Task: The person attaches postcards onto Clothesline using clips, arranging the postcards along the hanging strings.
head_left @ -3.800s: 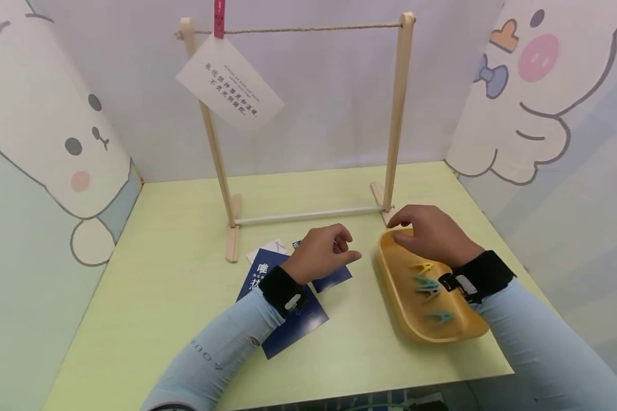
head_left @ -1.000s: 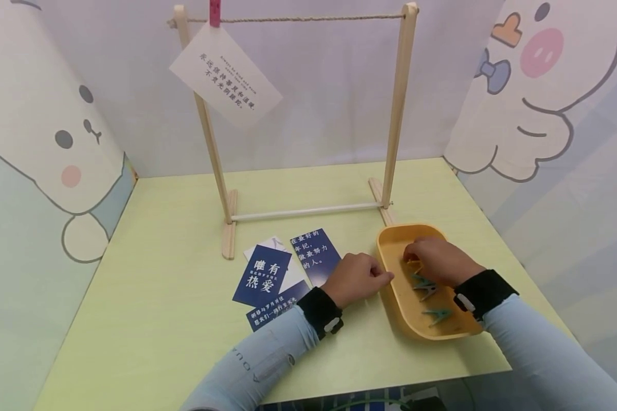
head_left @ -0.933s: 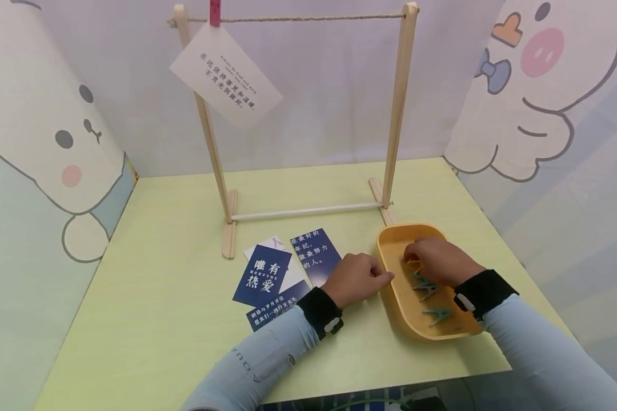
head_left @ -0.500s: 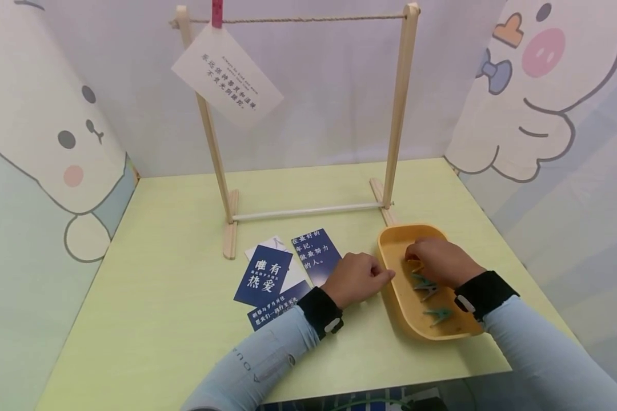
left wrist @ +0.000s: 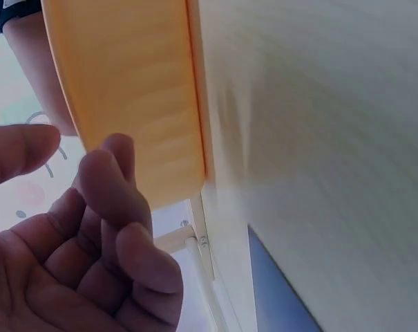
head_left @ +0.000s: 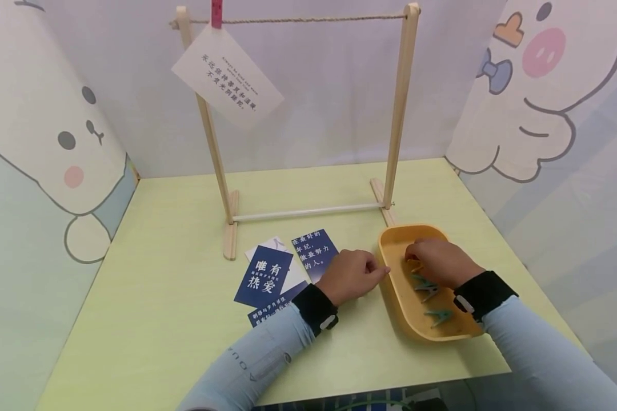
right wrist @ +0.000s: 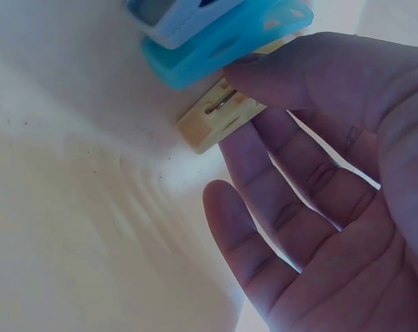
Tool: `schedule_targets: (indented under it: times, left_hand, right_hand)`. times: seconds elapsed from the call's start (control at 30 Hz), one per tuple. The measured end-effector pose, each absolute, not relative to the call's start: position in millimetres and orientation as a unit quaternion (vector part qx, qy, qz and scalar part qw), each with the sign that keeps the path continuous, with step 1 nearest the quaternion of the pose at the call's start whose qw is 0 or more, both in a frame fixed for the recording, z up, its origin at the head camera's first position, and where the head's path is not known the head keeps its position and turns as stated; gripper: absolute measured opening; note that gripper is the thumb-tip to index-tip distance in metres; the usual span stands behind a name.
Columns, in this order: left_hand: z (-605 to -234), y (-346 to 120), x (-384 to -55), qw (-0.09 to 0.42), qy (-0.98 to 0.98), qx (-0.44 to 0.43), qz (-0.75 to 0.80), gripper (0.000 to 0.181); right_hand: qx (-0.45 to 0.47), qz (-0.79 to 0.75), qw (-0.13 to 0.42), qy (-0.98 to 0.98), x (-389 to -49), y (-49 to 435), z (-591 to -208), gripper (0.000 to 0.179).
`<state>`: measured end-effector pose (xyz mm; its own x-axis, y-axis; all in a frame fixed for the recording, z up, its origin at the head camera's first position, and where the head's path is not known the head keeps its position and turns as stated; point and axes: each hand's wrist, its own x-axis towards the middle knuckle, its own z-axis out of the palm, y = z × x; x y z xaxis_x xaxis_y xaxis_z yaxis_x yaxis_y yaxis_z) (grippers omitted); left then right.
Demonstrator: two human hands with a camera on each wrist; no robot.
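Observation:
In the head view my right hand (head_left: 438, 261) reaches down inside a yellow tray (head_left: 398, 308). Its thumb and fingers pinch a yellow clothespin (right wrist: 212, 121), seen up close in the right wrist view. A turquoise clothespin (right wrist: 215, 45) and a pale blue one (right wrist: 174, 21) lie right beside it. My left hand (head_left: 351, 276) hovers by the tray's left wall, palm side toward the tray. Its fingers (left wrist: 101, 183) are loosely bent, the thumb stands apart, and nothing is held. Part of a blue card (head_left: 316, 254) lies behind it.
Several cards overlap on the table, a blue one (head_left: 264, 277) on top. A wooden frame (head_left: 402, 108) stands behind, with a rope (head_left: 308, 20) across its top. From the rope a white card (head_left: 228, 80) hangs by a red clothespin (head_left: 216, 14). A green clothespin (head_left: 439, 316) lies in the tray.
My right hand has come down into the tray and taken hold of the yellow clothespin. The left hand moved right from over the cards toward the tray, then drew back slightly left.

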<state>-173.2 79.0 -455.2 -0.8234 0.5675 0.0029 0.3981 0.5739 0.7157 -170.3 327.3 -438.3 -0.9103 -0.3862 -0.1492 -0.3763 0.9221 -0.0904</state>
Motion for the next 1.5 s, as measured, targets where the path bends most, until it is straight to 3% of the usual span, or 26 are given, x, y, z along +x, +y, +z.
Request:
schedule_targets:
  times: [0.3, 1.0, 1.5]
  left_hand:
    - [-453.5, 54.9, -187.1, 0.09, 0.899, 0.256, 0.343, 0.025]
    - [-451.4, 0.6, -215.2, 0.027, 0.922, 0.199, 0.33, 0.06]
    - [-461.7, -24.6, -223.9, 0.026, 0.952, 0.127, 0.276, 0.072]
  right_hand:
    - [-0.198, -0.03, 0.078, 0.977, -173.6, 328.4, -441.4, 0.03]
    - [-0.206, -0.035, 0.068, 0.975, -172.7, 329.5, -439.9, 0.027]
    - [-0.21, -0.043, 0.061, 0.975, -171.0, 330.1, -441.0, 0.024]
